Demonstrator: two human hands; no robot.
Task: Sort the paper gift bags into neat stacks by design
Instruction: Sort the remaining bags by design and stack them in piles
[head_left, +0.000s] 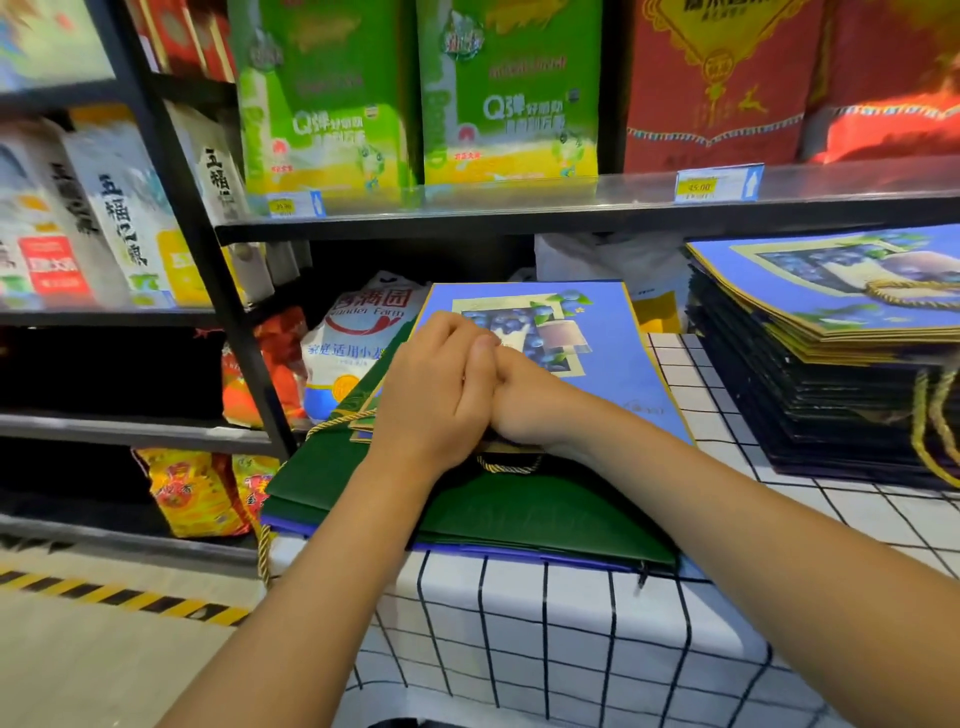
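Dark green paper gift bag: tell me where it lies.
The dark green paper gift bag lies flat at the near left edge of the checked tablecloth, over a blue blueberry-print bag, under both wrists.

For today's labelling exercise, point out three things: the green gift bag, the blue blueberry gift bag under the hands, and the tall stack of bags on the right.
green gift bag (519, 512), head view, bare front panel.
blue blueberry gift bag (613, 364), head view, plain blue area.
tall stack of bags (810, 395), head view, dark layered edges.
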